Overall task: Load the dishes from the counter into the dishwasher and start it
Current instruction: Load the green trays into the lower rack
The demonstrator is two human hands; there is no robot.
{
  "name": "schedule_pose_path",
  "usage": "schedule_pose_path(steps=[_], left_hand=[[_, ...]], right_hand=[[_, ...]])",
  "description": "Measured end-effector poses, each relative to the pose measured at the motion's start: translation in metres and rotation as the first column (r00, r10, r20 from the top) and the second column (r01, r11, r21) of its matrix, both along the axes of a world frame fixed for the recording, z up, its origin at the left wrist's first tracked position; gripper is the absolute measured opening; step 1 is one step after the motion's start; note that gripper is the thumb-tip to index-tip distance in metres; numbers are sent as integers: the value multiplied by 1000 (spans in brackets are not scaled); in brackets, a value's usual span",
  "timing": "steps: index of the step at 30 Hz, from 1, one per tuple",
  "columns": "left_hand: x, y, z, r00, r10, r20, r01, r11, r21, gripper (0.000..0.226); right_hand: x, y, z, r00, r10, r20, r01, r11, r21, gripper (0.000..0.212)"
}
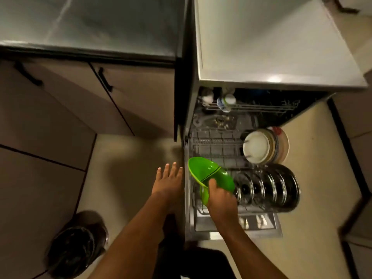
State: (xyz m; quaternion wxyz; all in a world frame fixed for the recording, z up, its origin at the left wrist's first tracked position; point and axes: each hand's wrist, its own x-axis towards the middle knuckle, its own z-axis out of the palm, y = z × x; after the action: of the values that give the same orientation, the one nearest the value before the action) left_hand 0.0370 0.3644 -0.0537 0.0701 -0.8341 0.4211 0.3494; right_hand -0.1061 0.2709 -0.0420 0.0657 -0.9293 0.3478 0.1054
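My right hand (220, 198) grips the green bowl (209, 175), holding it tilted over the front left of the pulled-out lower rack (213, 146). My left hand (169, 181) hovers just beside the rack's left edge, fingers straight and spread. Glass lids (261, 188) stand in a row just right of the bowl, white plates (259, 147) behind them.
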Motion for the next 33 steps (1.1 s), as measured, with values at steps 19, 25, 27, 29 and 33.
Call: schedule_pose_path(steps=[19,25,27,29,33], left_hand=[[-29,-84,-243,984,-108,-145,141,959,245,76],[-23,-107,-269,982,-121,-143,155,954,257,77],[-21,-113,-274,982,-119,-145,155,952,265,76],[-19,-118,-279,981,-117,-154,157,947,281,75],[-19,-123,-285,979,-108,-173,158,938,307,73]], right_hand=[[-57,-87,-234,610,-775,163,518,546,659,18],[-59,-97,-266,651,-756,68,480,480,734,14],[-57,-99,-273,690,-722,42,473,494,729,15],[-54,-101,-279,727,-686,33,458,520,721,15],[-50,-105,-288,785,-619,14,443,577,686,13]])
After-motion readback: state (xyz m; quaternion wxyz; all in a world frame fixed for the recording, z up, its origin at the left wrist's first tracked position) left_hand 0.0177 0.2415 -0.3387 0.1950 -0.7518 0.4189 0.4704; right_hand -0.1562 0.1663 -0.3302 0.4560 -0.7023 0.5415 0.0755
